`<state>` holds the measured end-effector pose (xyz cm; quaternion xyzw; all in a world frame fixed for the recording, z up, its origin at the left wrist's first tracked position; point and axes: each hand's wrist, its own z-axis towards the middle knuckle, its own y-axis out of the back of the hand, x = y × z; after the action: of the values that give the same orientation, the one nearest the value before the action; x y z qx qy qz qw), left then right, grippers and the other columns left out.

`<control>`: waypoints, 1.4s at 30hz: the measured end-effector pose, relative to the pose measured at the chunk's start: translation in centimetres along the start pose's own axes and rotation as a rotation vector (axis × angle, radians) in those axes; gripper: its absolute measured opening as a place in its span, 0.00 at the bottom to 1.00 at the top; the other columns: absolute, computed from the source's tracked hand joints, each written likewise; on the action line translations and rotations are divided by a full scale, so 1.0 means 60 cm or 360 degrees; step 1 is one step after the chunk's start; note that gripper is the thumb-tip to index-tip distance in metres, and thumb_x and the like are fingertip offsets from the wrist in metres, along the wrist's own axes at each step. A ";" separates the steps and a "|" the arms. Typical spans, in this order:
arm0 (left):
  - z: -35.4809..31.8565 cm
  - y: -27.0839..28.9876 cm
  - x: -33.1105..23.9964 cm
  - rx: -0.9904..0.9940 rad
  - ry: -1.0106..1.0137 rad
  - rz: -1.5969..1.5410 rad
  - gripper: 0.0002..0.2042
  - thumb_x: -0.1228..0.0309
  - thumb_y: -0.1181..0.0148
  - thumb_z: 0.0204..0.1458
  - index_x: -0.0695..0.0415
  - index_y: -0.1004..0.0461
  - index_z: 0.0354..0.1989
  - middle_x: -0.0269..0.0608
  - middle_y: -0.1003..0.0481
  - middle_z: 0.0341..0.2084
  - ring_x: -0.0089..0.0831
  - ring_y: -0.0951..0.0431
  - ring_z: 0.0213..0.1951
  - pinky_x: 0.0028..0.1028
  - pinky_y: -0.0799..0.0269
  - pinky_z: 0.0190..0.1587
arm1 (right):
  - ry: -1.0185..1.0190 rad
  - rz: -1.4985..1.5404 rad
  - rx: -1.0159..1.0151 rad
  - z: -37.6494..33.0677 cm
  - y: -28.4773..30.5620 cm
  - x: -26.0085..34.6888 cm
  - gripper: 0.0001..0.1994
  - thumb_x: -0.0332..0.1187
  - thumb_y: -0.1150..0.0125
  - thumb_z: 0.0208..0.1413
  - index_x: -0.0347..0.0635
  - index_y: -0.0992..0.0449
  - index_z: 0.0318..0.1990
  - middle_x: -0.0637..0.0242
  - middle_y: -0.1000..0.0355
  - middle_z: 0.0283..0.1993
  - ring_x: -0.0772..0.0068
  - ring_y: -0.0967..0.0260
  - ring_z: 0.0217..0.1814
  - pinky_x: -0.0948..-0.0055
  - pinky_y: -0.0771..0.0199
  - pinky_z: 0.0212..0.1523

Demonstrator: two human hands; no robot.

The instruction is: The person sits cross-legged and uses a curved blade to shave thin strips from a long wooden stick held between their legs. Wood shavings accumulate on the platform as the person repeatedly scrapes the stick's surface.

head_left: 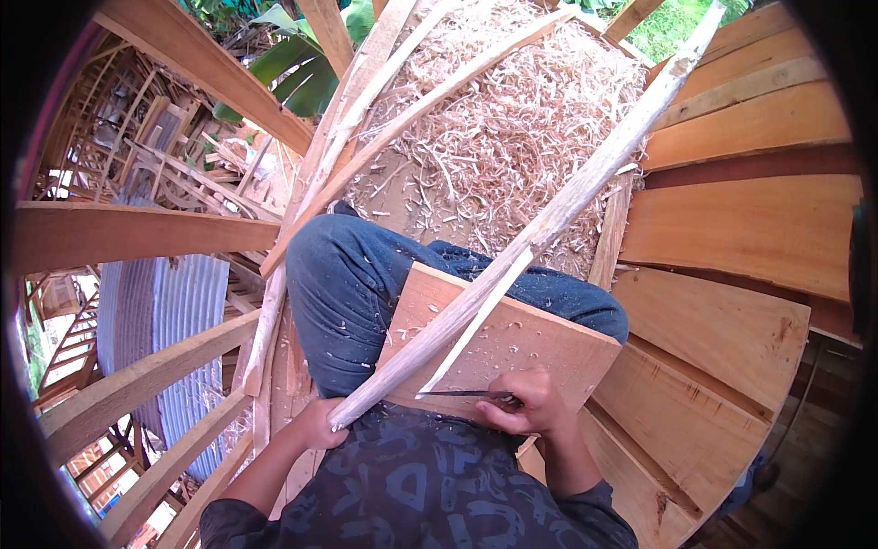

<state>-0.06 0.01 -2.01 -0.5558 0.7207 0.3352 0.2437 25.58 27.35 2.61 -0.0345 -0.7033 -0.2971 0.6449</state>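
A long pale wooden pole (558,212) runs slantwise across my lap, from the lower left to the upper right. Its near end is in the closed fingers of my left hand (322,424). My right hand (528,403) is wrapped round the handle of a knife (462,393), whose thin dark blade points left. A narrow pale strip of wood (477,320) splits away from the pole's side, still joined at its upper end; its lower tip meets the blade. Beneath the pole, a flat wooden board (540,352) rests across my thighs, with a few shavings on it.
A big heap of curled shavings (512,119) covers the floor ahead. Several long wood strips (366,101) lean at the left beside my knee. Plank walling (741,220) rises close on the right. Slats (146,236) stand at the left, with corrugated sheets (192,339) beyond.
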 end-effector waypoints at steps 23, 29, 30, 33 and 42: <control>-0.001 0.001 -0.005 0.0032 0.0072 0.0055 0.18 0.73 0.42 0.33 0.60 0.27 0.38 0.44 0.24 0.26 0.31 0.24 0.29 0.30 0.29 0.37 | 0.0472 0.0693 -0.1651 0.023 0.057 0.023 0.13 0.39 0.48 0.62 0.44 0.41 0.29 0.72 0.47 0.16 0.80 0.50 0.09 0.81 0.43 0.08; 0.003 0.004 -0.003 0.0034 0.0036 0.0055 0.17 0.73 0.42 0.33 0.60 0.26 0.37 0.45 0.24 0.26 0.33 0.24 0.29 0.30 0.29 0.37 | 0.0111 -0.0358 0.0229 0.023 -0.024 0.020 0.07 0.35 0.39 0.53 0.44 0.28 0.29 0.60 0.31 0.18 0.64 0.31 0.17 0.71 0.34 0.17; 0.003 0.004 -0.003 0.0038 0.0043 0.0049 0.17 0.73 0.42 0.33 0.60 0.26 0.37 0.45 0.24 0.26 0.34 0.23 0.29 0.30 0.29 0.37 | -0.0019 -0.0328 0.0279 0.029 -0.021 0.020 0.07 0.35 0.39 0.53 0.44 0.28 0.29 0.59 0.31 0.19 0.63 0.31 0.18 0.71 0.34 0.18; -0.001 0.002 -0.001 0.0037 0.0043 0.0094 0.17 0.73 0.42 0.33 0.60 0.26 0.37 0.46 0.24 0.26 0.35 0.23 0.28 0.30 0.28 0.36 | -0.0350 -0.0434 0.0152 0.041 0.002 0.011 0.08 0.35 0.43 0.57 0.41 0.29 0.30 0.61 0.31 0.19 0.66 0.31 0.17 0.71 0.33 0.21; -0.001 0.000 0.005 0.0013 0.0043 0.0038 0.18 0.73 0.42 0.33 0.60 0.27 0.38 0.45 0.24 0.26 0.35 0.23 0.28 0.30 0.29 0.36 | 0.0148 0.0891 -0.1846 0.024 0.123 0.014 0.07 0.36 0.54 0.64 0.44 0.38 0.38 0.74 0.45 0.18 0.83 0.49 0.11 0.83 0.43 0.09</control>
<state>-0.12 -0.23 -2.18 -0.5507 0.7317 0.3276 0.2324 27.36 33.78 6.16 -0.5468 -0.3643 -0.4506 0.6044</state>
